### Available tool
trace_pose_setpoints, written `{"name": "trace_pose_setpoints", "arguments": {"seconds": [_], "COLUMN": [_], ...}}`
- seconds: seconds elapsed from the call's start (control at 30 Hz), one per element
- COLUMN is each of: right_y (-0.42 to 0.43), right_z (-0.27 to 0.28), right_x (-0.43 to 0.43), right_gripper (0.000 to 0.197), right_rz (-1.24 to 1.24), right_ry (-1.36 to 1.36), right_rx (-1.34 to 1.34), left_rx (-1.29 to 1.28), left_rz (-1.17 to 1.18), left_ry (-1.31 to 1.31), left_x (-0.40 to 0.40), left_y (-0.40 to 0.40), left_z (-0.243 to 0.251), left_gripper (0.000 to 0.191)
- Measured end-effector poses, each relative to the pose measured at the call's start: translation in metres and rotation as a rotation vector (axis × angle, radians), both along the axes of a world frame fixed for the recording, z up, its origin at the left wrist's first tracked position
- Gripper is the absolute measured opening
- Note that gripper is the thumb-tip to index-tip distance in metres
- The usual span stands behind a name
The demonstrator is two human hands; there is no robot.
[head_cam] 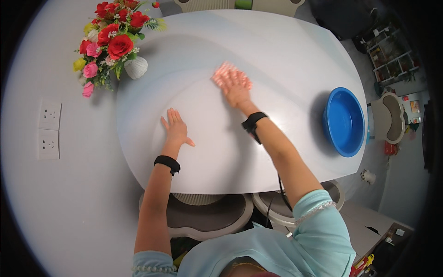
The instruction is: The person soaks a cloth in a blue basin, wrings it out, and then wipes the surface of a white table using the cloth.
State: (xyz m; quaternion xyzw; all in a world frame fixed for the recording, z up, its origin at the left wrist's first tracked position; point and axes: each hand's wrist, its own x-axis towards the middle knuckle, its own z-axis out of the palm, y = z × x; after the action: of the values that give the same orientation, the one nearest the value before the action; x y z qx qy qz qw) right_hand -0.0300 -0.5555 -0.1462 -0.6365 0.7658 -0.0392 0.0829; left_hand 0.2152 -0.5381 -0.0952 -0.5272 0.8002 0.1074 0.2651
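Note:
A red-and-white patterned cloth lies on the white tabletop, towards its middle. Flat on top of the cloth, fingers spread a little, is my right hand; both look slightly blurred. My left hand rests palm down on the bare tabletop, nearer the left side, with its fingers apart and nothing in it. A black band circles each wrist. Near the table's right edge stands a blue plastic basin, whose visible inside shows no cloth.
Artificial flowers in a white woven vase stand at the table's far left, by the wall with power sockets. Chairs sit against the near edge; another chair is beyond the basin. Shelves stand farther right.

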Motion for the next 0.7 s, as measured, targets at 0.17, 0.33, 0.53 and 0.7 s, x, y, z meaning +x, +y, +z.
{"name": "trace_pose_setpoints", "arguments": {"seconds": [0.17,0.33,0.53,0.7], "right_y": [0.029,0.074,0.104,0.1], "right_z": [-0.029,-0.009,-0.011,-0.039], "right_x": [-0.112,-0.136,-0.088,-0.046], "right_gripper": [0.052,0.051,0.052,0.056], "right_rz": [-0.085,-0.394,-0.471,-0.12], "right_ry": [0.409,0.005,0.046,0.338], "right_rx": [-0.001,-0.113,-0.004,0.032], "left_rx": [-0.013,0.039,0.064,0.08], "left_rz": [-0.025,0.007,0.071,0.036], "left_ry": [0.082,-0.09,0.242,0.184], "left_x": [-0.003,0.006,0.022,-0.005], "left_y": [-0.003,-0.004,-0.002,-0.004], "left_z": [-0.012,0.0,-0.002,0.003], "left_gripper": [0.137,0.139,0.139,0.137]}}
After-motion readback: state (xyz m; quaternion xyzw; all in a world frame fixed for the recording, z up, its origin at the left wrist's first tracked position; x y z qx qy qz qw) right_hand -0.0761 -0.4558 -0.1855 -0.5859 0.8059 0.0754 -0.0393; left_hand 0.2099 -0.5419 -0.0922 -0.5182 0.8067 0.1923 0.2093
